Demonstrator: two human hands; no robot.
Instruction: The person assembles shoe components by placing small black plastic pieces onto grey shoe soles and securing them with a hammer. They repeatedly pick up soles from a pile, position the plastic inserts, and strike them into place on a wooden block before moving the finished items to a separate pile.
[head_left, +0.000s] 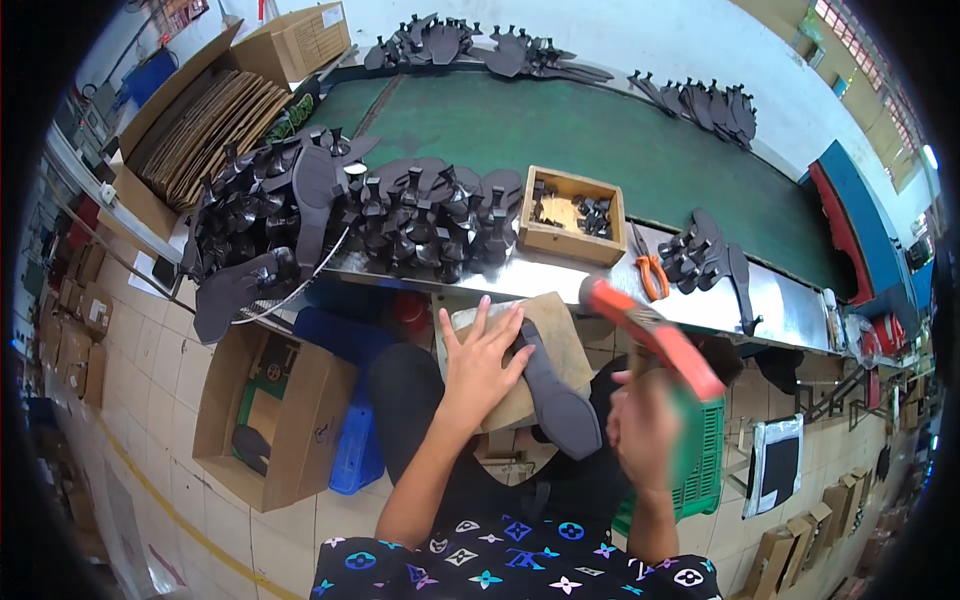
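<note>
Black shirt fabric printed with colourful flower-like motifs (pixel 520 572) fills the bottom of the head view, behind both hands. Ahead of it, the left hand (pixel 480 368) is spread flat on a pale tan, roughly square board (pixel 562 322) above the lap. Just right of its thumb, a dark grey, elongated shoe sole (pixel 562 397) lies slantwise, narrow end by the fingers and broad end pointing back toward the lap, past the board's edge. The right hand (pixel 645 430), blurred, is closed around the handle of a hammer with a red-orange head (pixel 655 336), which appears raised above the board. Beyond the hands runs a long desk with a green top and shiny metal edge (pixel 790 312). On it, straight ahead, sits an open wooden box of small black pieces (pixel 562 243); orange-handled pliers (pixel 653 277) lie beyond the right hand, and black heeled soles (pixel 430 215) are heaped beyond the left.
</note>
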